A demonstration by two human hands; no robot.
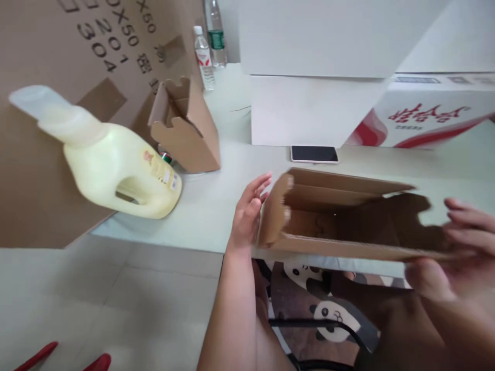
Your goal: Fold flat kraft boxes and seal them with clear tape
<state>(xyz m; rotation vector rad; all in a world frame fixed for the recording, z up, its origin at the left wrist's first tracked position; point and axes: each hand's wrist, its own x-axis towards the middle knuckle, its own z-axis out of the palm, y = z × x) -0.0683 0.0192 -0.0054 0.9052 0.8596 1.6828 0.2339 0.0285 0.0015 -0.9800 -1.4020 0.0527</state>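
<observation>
An open-topped cardboard box (pixel 328 247), its inside facing up, sits between my two hands at the table's front edge. My left hand (pixel 247 216) presses against its left end, fingers bent and pointing toward the back corner. At the right end, my right hand (pixel 452 257) grips the box, thumb on the front wall and fingers behind the notched end; motion blurs it. The box appears to hold nothing, though its right side inside is dark. Whether its base touches the table cannot be seen.
Left on the table (pixel 235 159) stand a yellow detergent jug (pixel 112 170) and another notched cardboard box (pixel 197 139). Behind are a small bottle (pixel 203 59), a larger bottle (pixel 217 38), a phone (pixel 314 154), white boxes (pixel 301 111) and a red-and-white carton (pixel 429 116). A large printed carton (pixel 38 180) leans in from the left.
</observation>
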